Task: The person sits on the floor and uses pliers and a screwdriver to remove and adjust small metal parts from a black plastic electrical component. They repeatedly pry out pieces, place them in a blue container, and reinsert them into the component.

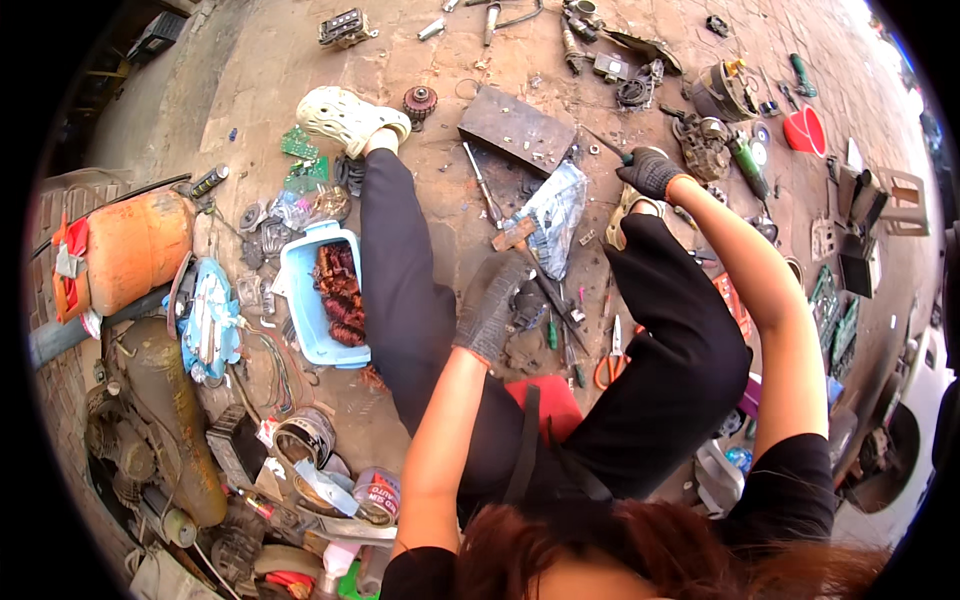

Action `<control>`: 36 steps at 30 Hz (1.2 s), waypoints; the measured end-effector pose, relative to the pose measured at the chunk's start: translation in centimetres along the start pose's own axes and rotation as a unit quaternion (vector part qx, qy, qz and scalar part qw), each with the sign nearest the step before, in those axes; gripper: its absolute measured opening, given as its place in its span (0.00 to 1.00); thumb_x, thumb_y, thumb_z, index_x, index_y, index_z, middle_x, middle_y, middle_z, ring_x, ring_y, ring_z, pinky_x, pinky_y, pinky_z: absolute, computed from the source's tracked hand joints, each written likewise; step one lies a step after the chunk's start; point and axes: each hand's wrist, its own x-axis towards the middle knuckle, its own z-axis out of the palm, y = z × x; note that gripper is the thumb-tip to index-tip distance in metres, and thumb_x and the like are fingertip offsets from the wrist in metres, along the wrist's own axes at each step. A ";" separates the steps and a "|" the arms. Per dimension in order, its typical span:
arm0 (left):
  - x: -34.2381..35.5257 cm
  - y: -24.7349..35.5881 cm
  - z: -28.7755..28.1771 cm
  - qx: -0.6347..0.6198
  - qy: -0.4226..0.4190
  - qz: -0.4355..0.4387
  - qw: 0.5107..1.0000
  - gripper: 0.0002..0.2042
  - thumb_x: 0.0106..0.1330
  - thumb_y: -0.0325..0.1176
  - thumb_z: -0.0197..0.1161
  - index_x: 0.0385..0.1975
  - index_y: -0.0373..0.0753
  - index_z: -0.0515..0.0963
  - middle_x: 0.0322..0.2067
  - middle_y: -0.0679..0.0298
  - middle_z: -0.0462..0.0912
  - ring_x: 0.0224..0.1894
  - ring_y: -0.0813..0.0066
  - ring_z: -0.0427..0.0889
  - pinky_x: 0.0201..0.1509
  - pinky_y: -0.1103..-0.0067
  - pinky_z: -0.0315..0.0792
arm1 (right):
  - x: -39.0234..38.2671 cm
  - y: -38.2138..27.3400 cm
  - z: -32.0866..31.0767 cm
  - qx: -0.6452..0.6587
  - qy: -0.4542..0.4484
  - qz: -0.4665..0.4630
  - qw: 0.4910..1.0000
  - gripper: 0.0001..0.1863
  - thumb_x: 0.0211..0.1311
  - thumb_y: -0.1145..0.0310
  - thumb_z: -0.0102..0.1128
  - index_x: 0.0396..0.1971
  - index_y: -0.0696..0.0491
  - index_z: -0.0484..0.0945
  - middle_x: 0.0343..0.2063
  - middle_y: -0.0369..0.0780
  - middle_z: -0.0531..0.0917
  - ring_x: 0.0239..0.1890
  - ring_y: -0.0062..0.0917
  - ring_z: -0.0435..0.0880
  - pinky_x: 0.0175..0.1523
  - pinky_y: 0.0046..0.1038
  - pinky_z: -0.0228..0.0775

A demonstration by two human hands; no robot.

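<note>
My right hand (652, 174), in a dark grey knitted glove, is closed round what looks like a screwdriver (606, 144). Its thin dark shaft points left, toward a flat rusty metal block (517, 128). My left hand (490, 305), gloved the same way, is low between my knees, back upward; its fingertips are mostly hidden. Just right of it sits a dark metal part (528, 303), partly covered by the hand. A hammer (514, 235) lies beside those fingers, its handle slanting away to the lower right. Crumpled clear plastic (562, 215) lies past the hammer.
A blue tub (300, 290) of copper windings stands left of my leg. Orange-handled scissors (612, 362) lie by my right knee. An orange gas cylinder (140, 252) is at far left, a red bucket (804, 131) at far right. Motor parts (700, 145) and tools surround me.
</note>
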 end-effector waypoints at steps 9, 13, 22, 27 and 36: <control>2.5 1.5 1.7 0.159 0.008 0.110 0.981 0.11 0.65 0.32 0.58 0.44 0.35 0.74 0.37 0.65 0.75 0.38 0.81 0.74 0.43 0.82 0.70 | 9.1 -0.9 6.6 -0.010 -0.043 0.084 0.995 0.23 0.58 0.55 0.51 0.39 0.62 0.77 0.35 0.55 0.82 0.42 0.46 0.81 0.49 0.41 0.71; 3.2 0.1 2.0 0.262 -0.009 0.136 0.956 0.13 0.61 0.29 0.61 0.45 0.33 0.73 0.39 0.59 0.77 0.40 0.70 0.76 0.47 0.76 0.70 | 9.1 -1.3 6.4 -0.025 -0.022 0.128 0.991 0.21 0.59 0.57 0.51 0.41 0.60 0.75 0.38 0.54 0.82 0.44 0.44 0.82 0.49 0.41 0.72; 3.7 0.3 1.9 0.367 0.015 0.140 0.920 0.15 0.59 0.31 0.63 0.44 0.34 0.74 0.39 0.52 0.77 0.41 0.58 0.78 0.47 0.71 0.70 | 9.2 1.4 10.2 0.017 0.049 0.115 0.992 0.22 0.60 0.54 0.51 0.40 0.60 0.72 0.35 0.54 0.82 0.41 0.46 0.82 0.46 0.42 0.72; 3.9 -0.2 2.0 0.408 0.015 0.183 0.894 0.15 0.58 0.31 0.64 0.43 0.34 0.74 0.39 0.51 0.78 0.41 0.55 0.77 0.47 0.70 0.70 | 8.4 0.4 10.6 0.027 0.030 0.129 0.991 0.21 0.60 0.55 0.51 0.40 0.60 0.72 0.34 0.55 0.81 0.40 0.47 0.81 0.46 0.43 0.72; 4.2 0.4 3.0 0.454 0.008 0.203 0.867 0.13 0.57 0.31 0.64 0.41 0.35 0.74 0.37 0.52 0.78 0.39 0.53 0.77 0.44 0.68 0.70 | 9.6 0.0 9.9 0.044 0.034 0.134 0.989 0.23 0.59 0.55 0.54 0.44 0.60 0.69 0.37 0.54 0.81 0.43 0.47 0.81 0.48 0.42 0.71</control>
